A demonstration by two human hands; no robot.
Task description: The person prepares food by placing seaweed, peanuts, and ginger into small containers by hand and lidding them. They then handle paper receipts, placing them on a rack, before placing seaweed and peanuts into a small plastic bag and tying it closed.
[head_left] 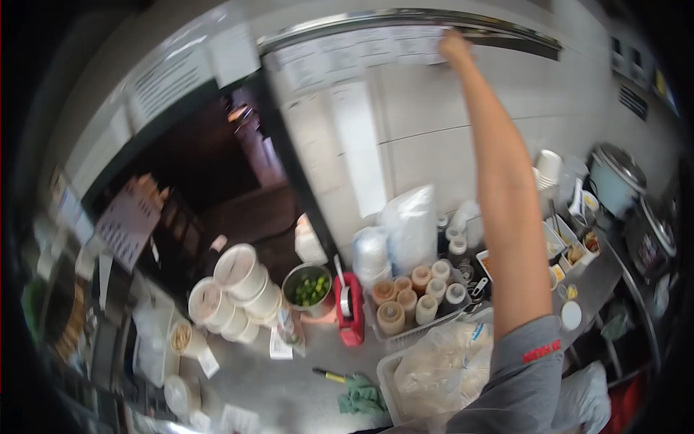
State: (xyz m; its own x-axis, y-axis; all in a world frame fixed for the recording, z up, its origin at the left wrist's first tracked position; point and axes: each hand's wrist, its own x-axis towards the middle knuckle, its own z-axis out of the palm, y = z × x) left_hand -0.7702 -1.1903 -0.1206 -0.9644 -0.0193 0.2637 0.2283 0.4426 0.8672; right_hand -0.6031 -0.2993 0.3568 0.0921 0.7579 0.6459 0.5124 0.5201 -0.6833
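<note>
Up high, the person's right hand [455,48] reaches to the metal rail [405,17] on the tiled wall, its fingers curled at the rightmost of the paper slips [428,45] hanging there in a row; from here I can't tell whether they pinch it. Down below on the bench [289,390], a green cloth [360,396] lies near a red tape dispenser [350,315].

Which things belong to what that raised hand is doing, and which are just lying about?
In hand:
right hand
paper slips
metal rail

Apparently just lying about:
green cloth
red tape dispenser
white tubs
squeeze bottles
</note>
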